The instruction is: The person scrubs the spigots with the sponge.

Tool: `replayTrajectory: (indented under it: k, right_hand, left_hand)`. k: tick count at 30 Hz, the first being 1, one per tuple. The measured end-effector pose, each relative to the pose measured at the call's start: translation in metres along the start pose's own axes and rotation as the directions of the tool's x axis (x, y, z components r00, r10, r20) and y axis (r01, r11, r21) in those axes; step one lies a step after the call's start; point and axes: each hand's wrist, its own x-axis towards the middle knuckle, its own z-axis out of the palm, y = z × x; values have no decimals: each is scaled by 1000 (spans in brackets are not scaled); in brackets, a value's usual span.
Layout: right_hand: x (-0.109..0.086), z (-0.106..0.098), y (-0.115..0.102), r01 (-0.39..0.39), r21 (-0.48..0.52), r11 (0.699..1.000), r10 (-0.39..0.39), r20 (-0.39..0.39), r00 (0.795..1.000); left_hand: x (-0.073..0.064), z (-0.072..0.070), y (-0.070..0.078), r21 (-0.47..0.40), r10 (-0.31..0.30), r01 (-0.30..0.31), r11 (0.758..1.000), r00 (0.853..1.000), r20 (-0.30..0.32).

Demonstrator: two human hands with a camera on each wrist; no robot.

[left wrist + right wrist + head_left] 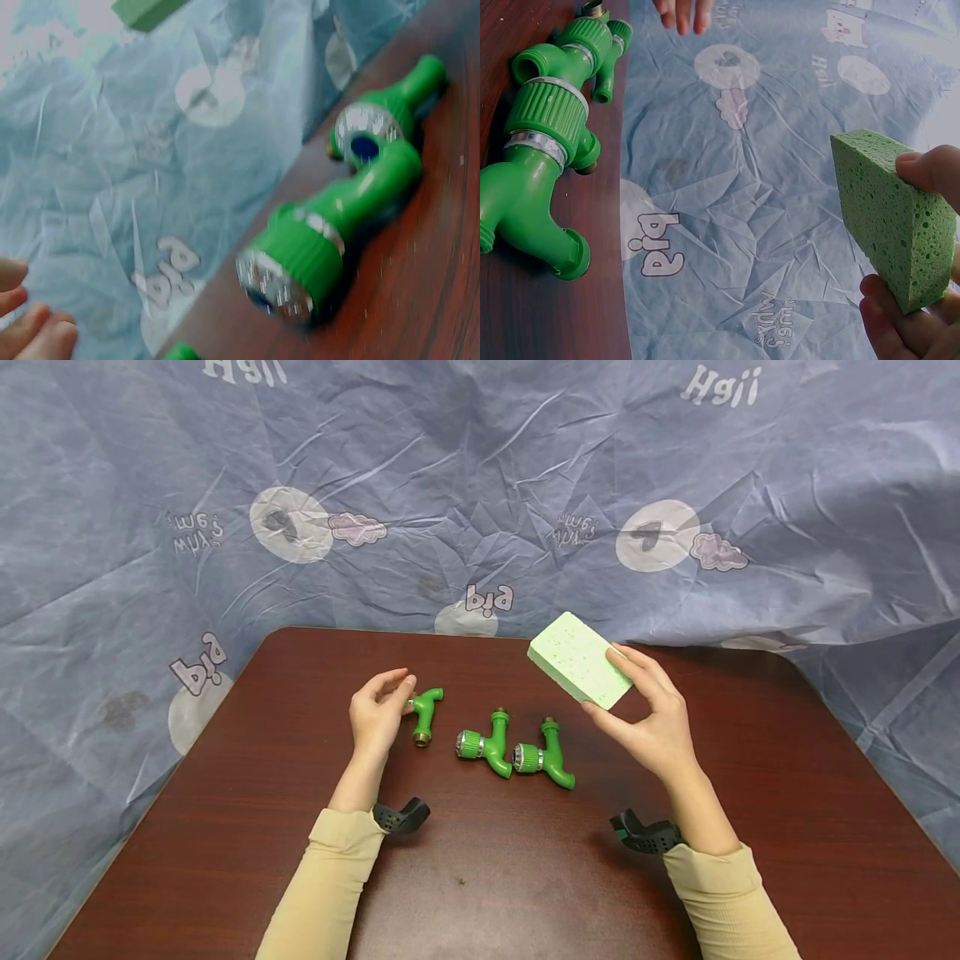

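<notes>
Lying on the brown table, the middle green tap and right green tap sit side by side. Left hand, fingers loosely bent, appears released just beside the left green tap. Right hand grasps the tilted green sponge above the table. Patterned fabric hangs behind.

Evenly lit head view, soft glare on table, sponge washed pale, left wrist view blurred
</notes>
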Motion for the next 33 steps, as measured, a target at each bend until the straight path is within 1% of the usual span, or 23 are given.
replayTrajectory:
  k: [2, 5, 7, 8, 10, 12, 15, 20, 23, 25, 27, 30, 33]
  right_hand:
    - [0, 0, -1, 3, 1, 1000, -3, 5, 1000]
    - [0, -1, 1, -2, -2, 1000, 2, 12, 1000]
    - [-1, -1, 4, -5, -1, 1000, 5, 15, 1000]
    - [-2, -1, 5, -5, 2, 1000, 5, 17, 1000]
    - [-3, -1, 9, -2, 9, 1000, 2, 20, 1000]
    - [-3, -1, 11, 6, 17, 1000, -6, 19, 1000]
    - [-3, -1, 11, 7, 18, 1000, -7, 18, 1000]
    - [-1, -1, 4, -4, 2, 1000, 4, 16, 1000]
    - [2, 0, -8, 3, 3, 1000, -3, 8, 1000]
    - [4, -1, -17, 5, 4, 1000, -5, 9, 1000]
    - [5, -2, -23, 1, 2, 1000, -1, 14, 1000]
    - [6, -2, -27, -4, -4, 1000, 4, 20, 1000]
    - [6, -2, -28, -1, -2, 1000, 1, 19, 1000]
  left_hand:
    - [-3, 4, 4, 22, -19, 18, 1000, 998, 65]
    - [-7, 11, 6, 126, -55, 34, 991, 984, 168]
    - [-10, 15, 5, 209, -84, 36, 977, 971, 224]
    - [-11, 17, 4, 233, -95, 35, 972, 963, 251]
    - [-14, 22, 2, 296, -122, 33, 955, 950, 288]
    - [-17, 25, 0, 332, -150, 36, 943, 935, 323]
    - [-20, 28, -1, 379, -175, 24, 925, 913, 370]
    - [-22, 31, -7, 390, -203, 18, 920, 875, 439]
    - [-22, 31, -11, 381, -221, 25, 924, 849, 480]
    - [-22, 31, -13, 379, -230, 28, 925, 835, 500]
    - [-22, 30, -15, 378, -231, 25, 925, 828, 511]
    - [-22, 30, -17, 388, -235, 22, 921, 828, 510]
    - [-22, 29, -19, 410, -240, 15, 912, 830, 503]
